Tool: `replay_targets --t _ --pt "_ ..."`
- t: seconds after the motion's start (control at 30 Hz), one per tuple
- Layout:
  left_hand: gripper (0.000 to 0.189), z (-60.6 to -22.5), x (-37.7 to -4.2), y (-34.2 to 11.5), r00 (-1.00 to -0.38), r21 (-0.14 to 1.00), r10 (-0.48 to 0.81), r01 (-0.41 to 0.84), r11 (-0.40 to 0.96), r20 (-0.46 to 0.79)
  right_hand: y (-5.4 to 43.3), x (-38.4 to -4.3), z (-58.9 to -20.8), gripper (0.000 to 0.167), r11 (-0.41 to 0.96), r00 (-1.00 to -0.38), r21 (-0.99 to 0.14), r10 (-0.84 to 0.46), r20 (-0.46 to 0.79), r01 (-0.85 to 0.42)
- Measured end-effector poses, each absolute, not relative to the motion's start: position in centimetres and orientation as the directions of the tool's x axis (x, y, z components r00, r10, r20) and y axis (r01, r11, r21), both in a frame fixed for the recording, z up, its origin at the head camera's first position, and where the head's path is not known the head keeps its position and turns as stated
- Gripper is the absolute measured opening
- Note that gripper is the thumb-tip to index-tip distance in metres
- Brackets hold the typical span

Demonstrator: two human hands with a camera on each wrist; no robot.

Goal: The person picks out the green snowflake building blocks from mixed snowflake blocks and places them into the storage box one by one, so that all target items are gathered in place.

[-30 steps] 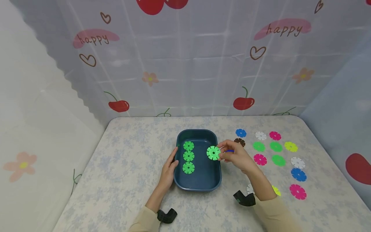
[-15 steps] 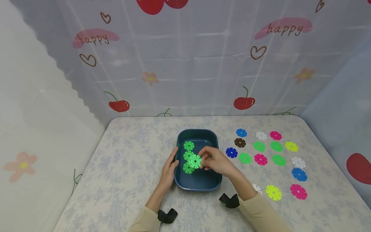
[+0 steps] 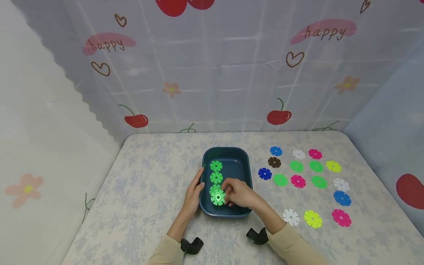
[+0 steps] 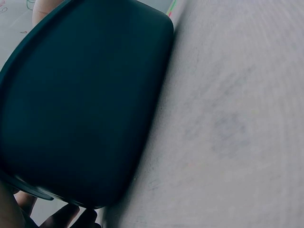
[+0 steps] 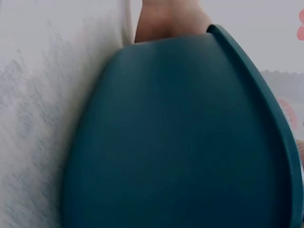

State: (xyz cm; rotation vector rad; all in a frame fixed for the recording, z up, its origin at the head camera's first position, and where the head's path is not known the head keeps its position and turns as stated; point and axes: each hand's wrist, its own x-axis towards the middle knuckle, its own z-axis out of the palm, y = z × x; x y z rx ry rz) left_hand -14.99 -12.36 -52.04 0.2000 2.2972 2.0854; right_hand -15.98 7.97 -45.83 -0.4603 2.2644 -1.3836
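Note:
A dark blue rectangular tray (image 3: 232, 155) stands on the table. Two green notched plastic discs (image 3: 216, 166) show whole in a column along its left side, and a third is partly covered by another green notched disc (image 3: 218, 198). My right hand (image 3: 241, 193) pinches that covering disc at its right edge, over the tray's lower half. At the tray's left wall, my left hand (image 3: 192, 195) holds the side, thumb by the rim. The left wrist view shows fingertips (image 4: 61, 216) against the tray's outer wall. The right wrist view shows mostly tray wall (image 5: 180, 133).
Right of the tray, several notched discs lie spread on the table (image 3: 155, 173). Among them are a brown disc (image 3: 274, 162), a dark blue disc (image 3: 265, 174), a yellow disc (image 3: 313, 219), a pink disc (image 3: 341, 218) and a white disc (image 3: 291, 217). A printed curtain (image 3: 212, 99) hangs behind.
My right hand has carried the green disc from the tray's right edge leftward, then down to the lower end of the green column. My left hand has stayed at the tray's left side.

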Motion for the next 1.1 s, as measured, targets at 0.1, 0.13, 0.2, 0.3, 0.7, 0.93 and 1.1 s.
replay_targets --t 0.1,0.13,0.2,0.3,0.7,0.93,1.1 --pt "0.05 -52.0 -14.9 -12.3 -0.991 0.993 0.116 0.072 0.091 0.062 7.7 -15.7 -46.0 0.017 0.462 -0.845 -0.885 -0.496 -0.201 -0.061" --pt "0.05 -52.0 -14.9 -12.3 -0.991 0.993 0.115 0.073 0.092 0.062 7.7 -15.7 -46.1 0.017 0.47 -0.844 -0.88 -0.496 -0.202 -0.065" --pt "0.05 -52.0 -14.9 -12.3 -0.991 0.993 0.113 0.074 0.089 0.064 7.5 -15.6 -46.2 0.017 0.484 -0.844 -0.872 -0.495 -0.206 -0.071" --pt "0.051 -52.0 -14.8 -12.4 -0.991 0.994 0.112 0.077 0.079 0.068 7.3 -15.3 -46.4 0.017 0.507 -0.84 -0.859 -0.496 -0.219 -0.076" --pt "0.051 -51.9 -14.8 -12.4 -0.991 0.993 0.119 0.073 0.098 0.061 6.9 -14.8 -46.7 0.017 0.534 -0.816 -0.841 -0.523 -0.246 -0.089" --pt "0.051 -51.8 -14.8 -12.4 -0.992 0.992 0.113 0.074 0.098 0.063 6.7 -14.7 -46.8 0.017 0.539 -0.822 -0.838 -0.512 -0.251 -0.08" --pt "0.051 -51.8 -14.9 -12.3 -0.992 0.991 0.106 0.075 0.109 0.063 6.7 -14.8 -46.9 0.015 0.546 -0.83 -0.832 -0.509 -0.23 -0.104"
